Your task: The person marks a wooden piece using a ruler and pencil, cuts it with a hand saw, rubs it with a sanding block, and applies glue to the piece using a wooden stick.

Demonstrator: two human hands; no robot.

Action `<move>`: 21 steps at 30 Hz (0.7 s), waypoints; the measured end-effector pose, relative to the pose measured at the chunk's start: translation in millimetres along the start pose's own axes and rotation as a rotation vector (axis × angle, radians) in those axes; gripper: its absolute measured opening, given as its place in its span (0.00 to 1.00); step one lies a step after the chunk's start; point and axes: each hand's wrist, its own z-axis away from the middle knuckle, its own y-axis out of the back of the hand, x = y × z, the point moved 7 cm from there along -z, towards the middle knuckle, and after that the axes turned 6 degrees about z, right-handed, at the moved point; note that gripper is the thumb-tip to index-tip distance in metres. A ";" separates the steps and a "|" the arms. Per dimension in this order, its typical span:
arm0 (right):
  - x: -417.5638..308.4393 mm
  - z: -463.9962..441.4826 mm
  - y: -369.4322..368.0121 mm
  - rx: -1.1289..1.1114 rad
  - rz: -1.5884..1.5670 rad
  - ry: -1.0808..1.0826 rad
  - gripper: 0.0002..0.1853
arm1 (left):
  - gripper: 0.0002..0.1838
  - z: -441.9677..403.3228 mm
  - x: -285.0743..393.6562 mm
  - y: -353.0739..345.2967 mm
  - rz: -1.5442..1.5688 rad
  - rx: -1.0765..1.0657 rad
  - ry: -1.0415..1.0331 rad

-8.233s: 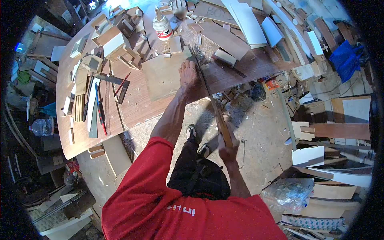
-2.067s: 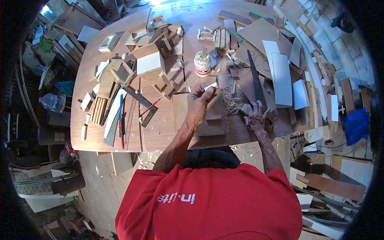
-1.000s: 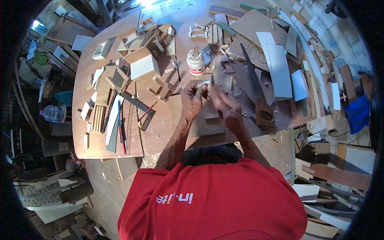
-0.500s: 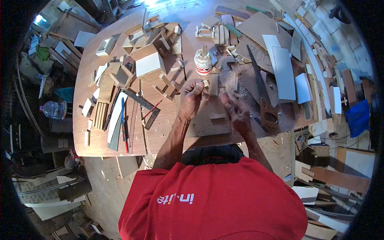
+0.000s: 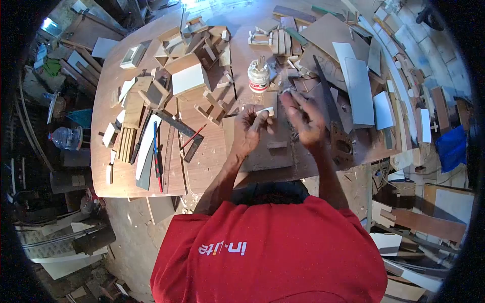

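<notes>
My left hand (image 5: 248, 129) pinches a small pale wood piece (image 5: 266, 111) between thumb and fingers, above the workbench. To its right, my right hand (image 5: 306, 120) is raised with fingers stretched forward, a little smeared by motion; I make out nothing held in it. Beneath both hands lies a flat brown board (image 5: 265, 160), with a small wood block (image 5: 277, 145) on it. Just beyond the left hand stands a white glue jar (image 5: 258, 80) with a red label and sticks poking out of its top.
A handsaw (image 5: 331, 108) lies right of my right hand, beside long white panels (image 5: 359, 93). On the left are a metal square (image 5: 179, 126), a red pencil (image 5: 196, 135) and wood strips (image 5: 126, 145). Small wooden boxes (image 5: 189, 76) are heaped at the back left.
My left hand has shifted slightly right and toward me, still pinching the wood piece, which is turned differently. My right hand has moved slightly right, and its fingers look more extended.
</notes>
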 end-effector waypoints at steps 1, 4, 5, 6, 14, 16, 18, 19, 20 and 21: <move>4.0 4.8 -4.2 0.075 -0.174 -0.054 0.20 | 0.07 -0.4 -2.3 -4.3 0.143 0.024 0.095; 11.1 11.1 -16.8 0.234 -0.534 -0.125 0.21 | 0.08 -0.8 -21.4 -4.1 0.341 0.118 0.220; -1.2 11.6 -10.6 0.248 -0.323 0.016 0.20 | 0.08 -1.1 -28.2 0.8 0.398 0.181 0.243; -12.7 12.6 -7.6 0.261 -0.111 0.156 0.20 | 0.08 -0.9 -28.2 1.5 0.398 0.186 0.240; 6.0 11.3 -6.3 0.237 -0.033 0.076 0.15 | 0.07 4.3 -41.1 0.3 0.826 0.273 0.434; -4.2 8.6 -13.7 0.146 0.021 0.184 0.16 | 0.07 5.5 -42.3 -6.0 0.797 0.267 0.480; -2.9 6.4 -25.3 0.095 -0.015 0.270 0.16 | 0.07 8.2 -41.8 -8.6 0.765 0.260 0.527; -12.2 2.0 -19.7 0.152 0.118 0.333 0.16 | 0.06 8.5 -36.8 -14.0 0.858 0.146 0.534; -4.9 -0.3 -23.6 0.151 0.116 0.334 0.16 | 0.06 8.8 -31.2 -19.9 0.947 0.030 0.538; 14.0 -1.7 -23.2 0.204 0.034 0.186 0.17 | 0.06 11.5 -32.2 -22.6 0.947 0.035 0.540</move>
